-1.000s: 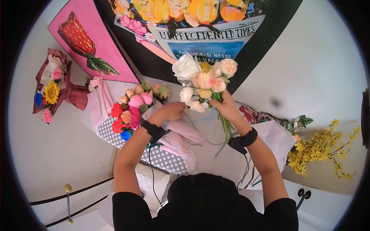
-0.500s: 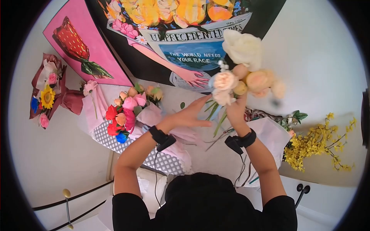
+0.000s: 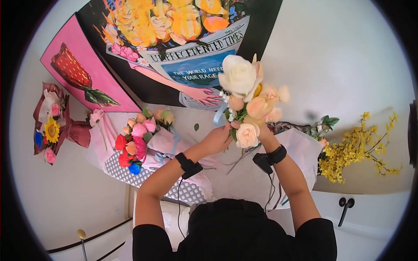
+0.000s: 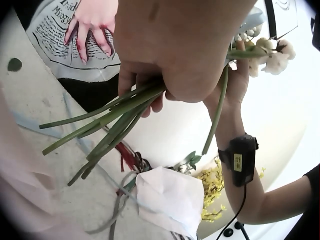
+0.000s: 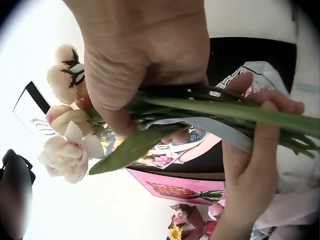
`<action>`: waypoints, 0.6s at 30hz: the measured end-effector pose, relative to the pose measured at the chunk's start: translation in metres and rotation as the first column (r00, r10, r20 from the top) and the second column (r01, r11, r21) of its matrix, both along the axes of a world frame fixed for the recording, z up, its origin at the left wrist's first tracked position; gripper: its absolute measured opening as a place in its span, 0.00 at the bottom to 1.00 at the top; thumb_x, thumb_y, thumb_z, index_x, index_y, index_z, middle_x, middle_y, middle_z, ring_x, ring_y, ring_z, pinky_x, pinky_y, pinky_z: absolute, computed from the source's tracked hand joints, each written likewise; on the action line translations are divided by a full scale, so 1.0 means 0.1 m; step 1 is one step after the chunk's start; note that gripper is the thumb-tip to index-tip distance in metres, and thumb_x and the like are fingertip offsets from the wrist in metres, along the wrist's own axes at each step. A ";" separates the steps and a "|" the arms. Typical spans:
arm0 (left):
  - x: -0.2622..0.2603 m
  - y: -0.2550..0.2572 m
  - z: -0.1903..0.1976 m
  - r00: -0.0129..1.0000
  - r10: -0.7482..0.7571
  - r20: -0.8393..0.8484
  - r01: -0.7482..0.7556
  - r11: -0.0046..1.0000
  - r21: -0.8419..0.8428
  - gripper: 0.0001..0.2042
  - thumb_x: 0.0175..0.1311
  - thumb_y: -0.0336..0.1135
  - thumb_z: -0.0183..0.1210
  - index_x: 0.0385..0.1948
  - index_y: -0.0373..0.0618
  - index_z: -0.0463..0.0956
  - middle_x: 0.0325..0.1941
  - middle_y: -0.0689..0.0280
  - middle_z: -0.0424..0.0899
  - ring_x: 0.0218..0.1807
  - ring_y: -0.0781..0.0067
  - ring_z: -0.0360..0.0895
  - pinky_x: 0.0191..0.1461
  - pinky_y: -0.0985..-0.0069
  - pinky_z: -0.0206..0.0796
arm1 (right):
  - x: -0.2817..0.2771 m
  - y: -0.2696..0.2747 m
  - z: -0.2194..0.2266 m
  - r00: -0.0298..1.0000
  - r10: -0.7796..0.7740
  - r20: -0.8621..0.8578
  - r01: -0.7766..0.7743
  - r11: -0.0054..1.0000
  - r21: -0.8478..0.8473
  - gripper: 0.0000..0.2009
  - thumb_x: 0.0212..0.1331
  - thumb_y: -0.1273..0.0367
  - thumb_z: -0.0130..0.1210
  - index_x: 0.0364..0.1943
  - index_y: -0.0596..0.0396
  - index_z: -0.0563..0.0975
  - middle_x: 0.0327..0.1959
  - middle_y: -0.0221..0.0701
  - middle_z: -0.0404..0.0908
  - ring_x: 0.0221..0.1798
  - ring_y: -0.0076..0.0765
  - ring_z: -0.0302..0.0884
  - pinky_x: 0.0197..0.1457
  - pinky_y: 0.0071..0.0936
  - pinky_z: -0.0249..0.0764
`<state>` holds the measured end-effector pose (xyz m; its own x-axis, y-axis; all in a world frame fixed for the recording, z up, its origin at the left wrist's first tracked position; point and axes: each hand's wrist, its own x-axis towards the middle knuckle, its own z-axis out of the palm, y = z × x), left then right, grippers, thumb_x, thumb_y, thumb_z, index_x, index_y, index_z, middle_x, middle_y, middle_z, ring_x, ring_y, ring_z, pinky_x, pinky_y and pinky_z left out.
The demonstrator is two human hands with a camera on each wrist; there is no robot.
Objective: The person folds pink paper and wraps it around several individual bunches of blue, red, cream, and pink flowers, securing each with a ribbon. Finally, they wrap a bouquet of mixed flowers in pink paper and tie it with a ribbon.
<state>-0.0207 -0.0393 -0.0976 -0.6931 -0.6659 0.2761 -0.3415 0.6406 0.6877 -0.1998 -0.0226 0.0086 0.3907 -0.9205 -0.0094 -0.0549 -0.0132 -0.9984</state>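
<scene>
Above the pale grey worktop (image 3: pixel 235 182), we held a bouquet of cream and peach flowers (image 3: pixel 259 108), left hand (image 4: pixel 175 45) curled round its green stems (image 4: pixel 120 107), right hand (image 5: pixel 145 45) gripping nearer the blooms; slackened fingers could have let one splayed stem (image 4: pixel 217 115) slip free

The left hand (image 3: pixel 217 139) and right hand (image 3: pixel 264 132) curl close together near the frame's centre, forearms (image 3: pixel 168 174) slanting inward.

Bright, soft light whitens the wall (image 3: pixel 335 65) beside the large painting (image 3: pixel 187 48) (the head view curves, blackening at its corners).
</scene>
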 end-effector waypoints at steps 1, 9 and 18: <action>0.03 0.06 0.43 0.998 -0.017 -0.060 0.035 0.948 0.316 0.15 0.52 0.29 0.54 0.43 0.39 0.68 0.36 0.53 0.75 0.40 0.50 0.73 0.46 0.62 0.65 | -0.01 0.03 -0.04 0.981 -0.067 -0.181 0.046 0.992 -0.117 0.19 0.53 0.62 0.58 0.47 0.57 0.73 0.46 0.29 0.75 0.47 0.24 0.71 0.50 0.24 0.69; 0.23 -0.07 1.43 0.726 0.011 -0.687 0.080 0.992 0.100 0.38 0.54 0.42 0.56 0.64 0.38 0.45 0.67 0.53 0.50 0.67 0.55 0.51 0.68 0.64 0.41 | 0.08 0.09 0.26 0.965 -0.233 -0.123 0.210 0.961 -0.178 0.23 0.52 0.67 0.59 0.53 0.56 0.67 0.52 0.30 0.70 0.54 0.28 0.66 0.58 0.26 0.63; 0.03 -0.28 2.49 0.987 -0.111 -0.113 0.041 0.865 -0.500 0.20 0.61 0.43 0.48 0.52 0.42 0.70 0.54 0.53 0.69 0.58 0.54 0.66 0.58 0.66 0.57 | 0.15 -0.03 -0.23 0.929 -0.366 -0.060 0.262 0.763 -0.591 0.19 0.46 0.72 0.58 0.46 0.56 0.72 0.43 0.33 0.75 0.46 0.33 0.74 0.49 0.27 0.70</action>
<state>-0.0178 -0.0676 0.1517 -0.6691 -0.3635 0.6482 -0.2059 0.9288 0.3082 -0.1847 -0.0252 -0.0143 0.1193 -0.8501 0.5129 -0.3162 -0.5222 -0.7920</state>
